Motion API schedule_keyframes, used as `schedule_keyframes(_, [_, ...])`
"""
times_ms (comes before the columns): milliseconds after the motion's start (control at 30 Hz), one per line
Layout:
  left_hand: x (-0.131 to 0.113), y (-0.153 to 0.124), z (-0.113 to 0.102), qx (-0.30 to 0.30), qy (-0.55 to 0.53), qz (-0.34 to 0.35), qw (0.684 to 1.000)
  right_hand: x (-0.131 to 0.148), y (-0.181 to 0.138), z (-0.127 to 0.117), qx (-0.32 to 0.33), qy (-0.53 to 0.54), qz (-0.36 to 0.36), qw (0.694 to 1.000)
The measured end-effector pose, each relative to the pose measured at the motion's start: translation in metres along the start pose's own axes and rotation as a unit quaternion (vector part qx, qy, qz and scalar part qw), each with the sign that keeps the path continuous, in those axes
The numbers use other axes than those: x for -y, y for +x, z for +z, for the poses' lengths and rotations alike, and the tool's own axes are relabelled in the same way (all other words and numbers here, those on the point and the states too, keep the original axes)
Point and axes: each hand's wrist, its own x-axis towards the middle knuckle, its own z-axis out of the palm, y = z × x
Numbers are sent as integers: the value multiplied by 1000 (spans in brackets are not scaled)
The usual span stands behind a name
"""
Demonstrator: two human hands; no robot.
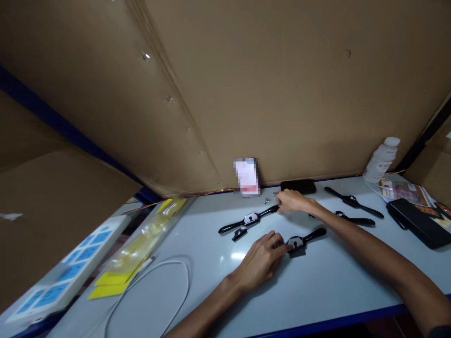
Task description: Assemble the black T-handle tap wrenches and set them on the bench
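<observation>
My left hand (262, 256) rests on the white table (317, 286) with its fingers curled round one handle of a black two-handled tool (303, 241). My right hand (292, 201) reaches further back, its fingertips pinched near some small metal screws (268, 200) and beside the end of a second black two-handled tool (248, 220). A small loose black part (238, 233) lies just under that tool. What the right fingers hold, if anything, is too small to make out.
Two more black two-handled tools (353, 202) (355, 218) lie at the right. A white bottle (382, 160), a black case (417, 221), a printed packet (408, 191), a black block (298, 186), yellow plastic bags (141, 246), a white cable (169, 281). Cardboard wall behind.
</observation>
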Motion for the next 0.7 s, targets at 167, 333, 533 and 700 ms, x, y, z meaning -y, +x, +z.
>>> schedule_keyframes(167, [-1,1,-1,-1,-1,2,1000,-3,-3,-13,-42,-21,37,998])
schedule_keyframes(333, [0,1,-1,-8,-7,6,1000,16,20,-13,-73,-27,57,995])
schedule_keyframes(533, [0,0,-1,-3,-10,7,1000,32,24,3,-53,-6,43,998])
schedule_keyframes(700, [2,-1,1,-2,-16,5,1000,10,-5,4,-71,4,54,996])
